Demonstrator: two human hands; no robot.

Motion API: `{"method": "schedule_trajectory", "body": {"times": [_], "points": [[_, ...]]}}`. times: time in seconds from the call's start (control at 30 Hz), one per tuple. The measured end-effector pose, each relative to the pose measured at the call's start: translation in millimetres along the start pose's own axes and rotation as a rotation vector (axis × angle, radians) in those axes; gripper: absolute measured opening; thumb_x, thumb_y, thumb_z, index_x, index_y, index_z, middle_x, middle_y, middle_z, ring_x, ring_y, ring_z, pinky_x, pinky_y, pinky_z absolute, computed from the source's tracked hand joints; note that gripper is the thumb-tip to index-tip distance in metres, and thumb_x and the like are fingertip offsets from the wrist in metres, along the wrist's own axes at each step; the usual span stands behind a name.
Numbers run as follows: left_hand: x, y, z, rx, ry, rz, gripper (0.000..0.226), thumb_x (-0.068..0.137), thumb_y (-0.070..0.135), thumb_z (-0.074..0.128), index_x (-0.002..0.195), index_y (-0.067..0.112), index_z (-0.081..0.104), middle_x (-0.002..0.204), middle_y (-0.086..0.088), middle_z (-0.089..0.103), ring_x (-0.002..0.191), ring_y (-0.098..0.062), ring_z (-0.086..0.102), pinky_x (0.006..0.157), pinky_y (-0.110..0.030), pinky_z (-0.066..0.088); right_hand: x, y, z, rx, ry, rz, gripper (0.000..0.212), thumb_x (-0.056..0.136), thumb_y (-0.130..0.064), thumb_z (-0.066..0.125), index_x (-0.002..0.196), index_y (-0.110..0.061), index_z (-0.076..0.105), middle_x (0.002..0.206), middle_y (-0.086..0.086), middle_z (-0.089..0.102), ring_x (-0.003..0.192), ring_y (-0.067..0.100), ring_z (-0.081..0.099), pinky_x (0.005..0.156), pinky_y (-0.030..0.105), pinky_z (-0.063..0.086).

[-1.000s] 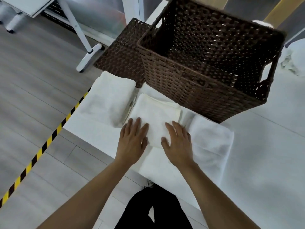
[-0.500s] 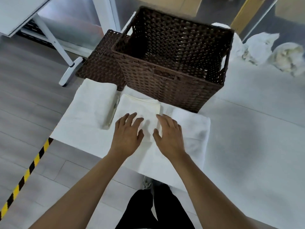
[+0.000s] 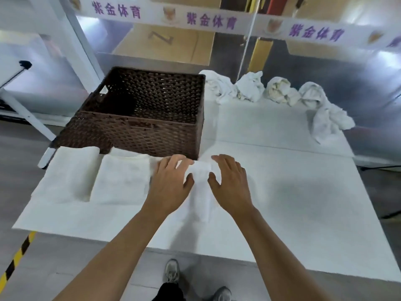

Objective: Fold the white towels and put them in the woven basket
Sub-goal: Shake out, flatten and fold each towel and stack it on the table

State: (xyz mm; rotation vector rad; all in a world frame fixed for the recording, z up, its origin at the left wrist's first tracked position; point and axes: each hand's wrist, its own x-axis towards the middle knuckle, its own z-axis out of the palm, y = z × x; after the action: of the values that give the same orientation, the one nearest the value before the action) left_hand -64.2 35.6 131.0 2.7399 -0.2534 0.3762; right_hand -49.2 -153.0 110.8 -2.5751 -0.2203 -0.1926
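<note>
A dark brown woven basket (image 3: 138,135) stands on the white table, and I see nothing inside it. In front of it lie three folded white towels in a row: one at the left (image 3: 69,172), one in the middle (image 3: 123,179), and a third (image 3: 200,187) under my hands. My left hand (image 3: 171,183) and my right hand (image 3: 230,183) lie flat with straight fingers on that third towel, one on each side. Several crumpled white towels (image 3: 280,92) sit along the table's far edge.
The white table (image 3: 293,192) stretches bare to the right of my hands. A second brown basket (image 3: 65,137) peeks out behind the left of the main one. A white frame leg (image 3: 26,114) stands on the floor at the left, with yellow-black tape (image 3: 17,259) below.
Both hands have moved right, off the middle folded towel and onto the towel beside it. The camera has tilted up, bringing the crumpled towels at the far edge into view.
</note>
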Motion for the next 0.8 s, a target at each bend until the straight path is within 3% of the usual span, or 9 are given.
{"method": "schedule_trajectory", "body": {"times": [0.3,0.67,0.8], "points": [[14.0,138.4,47.5,-0.052,-0.051,0.078,0.029,0.092,0.024,0.064,0.121,0.025,0.064,0.126,0.004,0.06,0.117,-0.024,0.052,0.1,-0.038,0.038,-47.9,113.6,-83.5,-0.012,0.086,0.117,0.044,0.094,-0.026,0.061,0.137,-0.023,0.054,0.139,-0.002,0.054,0.121,0.022,0.055,0.102,0.038,0.042],[71.7,225.3,113.5,-0.099,-0.176,0.139,0.027,0.094,0.026,0.06,0.121,0.026,0.064,0.122,0.007,0.06,0.115,-0.021,0.051,0.1,-0.031,0.03,-40.4,226.1,-123.8,0.007,0.103,0.282,0.043,0.093,-0.022,0.063,0.136,-0.022,0.056,0.134,-0.002,0.056,0.116,0.023,0.057,0.099,0.036,0.041],[108.0,242.8,145.5,-0.118,-0.231,0.141,0.027,0.094,0.027,0.059,0.121,0.027,0.062,0.122,0.008,0.059,0.115,-0.022,0.052,0.101,-0.034,0.034,-18.3,265.6,-134.5,-0.017,0.083,0.319,0.043,0.093,-0.022,0.063,0.135,-0.022,0.057,0.134,-0.002,0.056,0.115,0.023,0.058,0.098,0.035,0.04]]}}
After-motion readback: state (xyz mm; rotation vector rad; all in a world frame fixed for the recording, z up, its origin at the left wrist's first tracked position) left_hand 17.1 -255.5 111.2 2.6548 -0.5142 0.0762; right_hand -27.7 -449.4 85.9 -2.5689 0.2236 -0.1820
